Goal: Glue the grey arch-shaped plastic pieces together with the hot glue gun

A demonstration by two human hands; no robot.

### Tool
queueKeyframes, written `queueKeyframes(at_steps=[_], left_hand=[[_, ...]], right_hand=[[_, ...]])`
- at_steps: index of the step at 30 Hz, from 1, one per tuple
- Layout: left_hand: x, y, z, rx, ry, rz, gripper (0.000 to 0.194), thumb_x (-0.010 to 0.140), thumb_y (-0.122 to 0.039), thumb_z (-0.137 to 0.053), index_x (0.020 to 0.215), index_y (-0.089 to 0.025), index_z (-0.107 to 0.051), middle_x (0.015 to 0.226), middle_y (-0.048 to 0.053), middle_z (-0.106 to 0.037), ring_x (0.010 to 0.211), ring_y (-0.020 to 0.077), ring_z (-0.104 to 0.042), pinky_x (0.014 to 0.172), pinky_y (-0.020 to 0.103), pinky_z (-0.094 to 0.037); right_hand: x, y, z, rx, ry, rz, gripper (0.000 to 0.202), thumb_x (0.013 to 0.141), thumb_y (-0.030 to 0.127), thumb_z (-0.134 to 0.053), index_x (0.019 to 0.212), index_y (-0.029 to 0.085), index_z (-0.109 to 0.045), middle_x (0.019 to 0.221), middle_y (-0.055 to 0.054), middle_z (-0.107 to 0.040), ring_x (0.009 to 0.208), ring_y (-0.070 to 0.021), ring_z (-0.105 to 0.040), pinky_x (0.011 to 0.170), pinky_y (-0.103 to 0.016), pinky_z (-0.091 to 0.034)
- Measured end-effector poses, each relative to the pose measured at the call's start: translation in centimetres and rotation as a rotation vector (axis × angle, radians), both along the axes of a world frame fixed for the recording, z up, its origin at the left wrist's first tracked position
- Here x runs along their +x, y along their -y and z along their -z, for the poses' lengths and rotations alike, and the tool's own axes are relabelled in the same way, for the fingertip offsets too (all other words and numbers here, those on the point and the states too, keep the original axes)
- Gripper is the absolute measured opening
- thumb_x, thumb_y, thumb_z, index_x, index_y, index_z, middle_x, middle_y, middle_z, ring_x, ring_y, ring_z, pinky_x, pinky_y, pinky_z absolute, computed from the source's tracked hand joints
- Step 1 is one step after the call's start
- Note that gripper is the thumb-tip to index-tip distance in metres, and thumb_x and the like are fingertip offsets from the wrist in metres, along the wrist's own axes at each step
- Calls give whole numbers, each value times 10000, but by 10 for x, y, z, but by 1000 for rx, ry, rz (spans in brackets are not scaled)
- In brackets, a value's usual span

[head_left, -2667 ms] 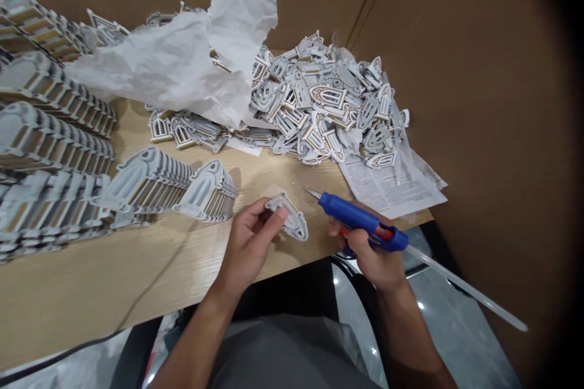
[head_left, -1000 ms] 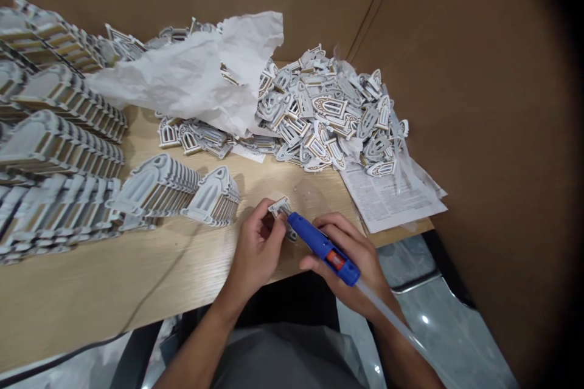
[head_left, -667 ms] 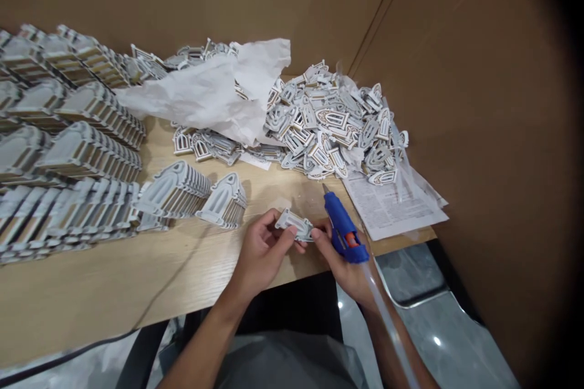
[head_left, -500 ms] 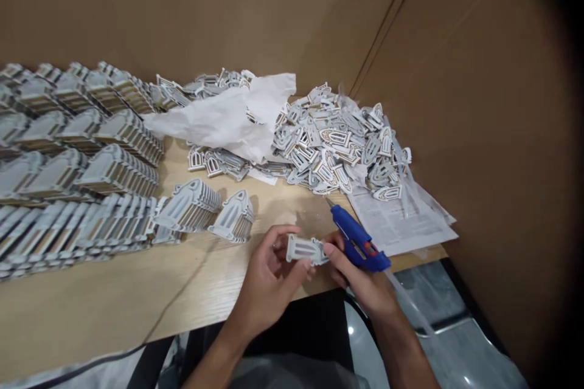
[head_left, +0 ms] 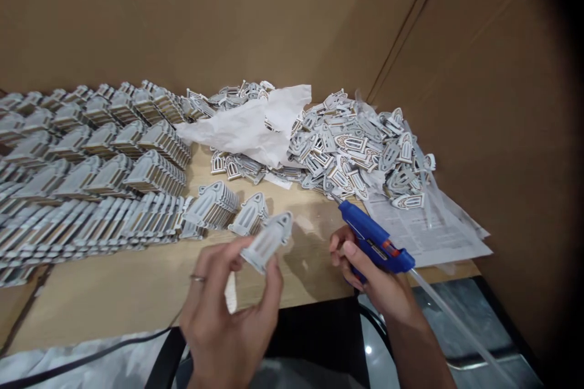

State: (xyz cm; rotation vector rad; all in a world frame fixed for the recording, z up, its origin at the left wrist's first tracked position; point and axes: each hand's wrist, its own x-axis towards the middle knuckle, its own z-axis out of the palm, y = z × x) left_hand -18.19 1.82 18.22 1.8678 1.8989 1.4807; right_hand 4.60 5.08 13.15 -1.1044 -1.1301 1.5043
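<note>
Between the thumb and fingers of my left hand (head_left: 232, 310) is a small white arched window piece (head_left: 268, 242), tilted, its pointed top toward the upper right. Just beyond it a short stack of similar pieces (head_left: 249, 214) stands on the wooden table (head_left: 109, 298). My right hand (head_left: 371, 270) is wrapped round the handle of a blue glue gun (head_left: 375, 237), whose nozzle points to the upper left, toward a loose heap of arched pieces (head_left: 347, 140). A clear glue stick (head_left: 456, 316) trails out of the gun's back end.
Rows of stacked arched pieces (head_left: 104, 176) fill the left of the table. Crumpled white paper (head_left: 246, 127) lies over part of the heap, and printed sheets (head_left: 424, 237) lie at the right. Brown cardboard walls (head_left: 228, 18) rise behind. A black cable (head_left: 91, 357) hangs along the front edge.
My left hand has moved left with the window piece, away from my right hand. My right hand has let go of the piece and keeps the glue gun. The view has shifted left.
</note>
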Motion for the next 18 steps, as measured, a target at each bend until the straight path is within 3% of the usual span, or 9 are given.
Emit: queueKeyframes(at_steps=[5, 10, 18], left_hand=[[-23, -24, -3, 69, -145, -192, 377, 856, -209, -852, 1213, -262, -743, 1041, 79, -592, 1038, 308, -583, 1067, 501, -440], [-26, -38, 1, 64, -264, -212, 254, 884, -275, -830, 1119, -202, -766, 981, 78, -559, 1003, 307, -573, 1096, 557, -426], [-23, -40, 5, 78, -308, -244, 212, 914, -303, -797, 1068, -156, -796, 951, 76, -574, 977, 288, -599, 1069, 540, -467]], right_hand=[[4, 2, 15, -73, 52, 37, 359, 1028, 552, -746, 964, 204, -688, 819, -7, -657, 479, -74, -419, 418, -242, -274], [7, 3, 24, -77, 36, 74, 368, 1018, 558, -761, 961, 199, -705, 809, -6, -655, 477, -74, -436, 418, -235, -276], [4, 0, 27, -93, -2, 133, 393, 977, 567, -808, 892, 198, -703, 762, 2, -640, 448, -56, -438, 400, -212, -249]])
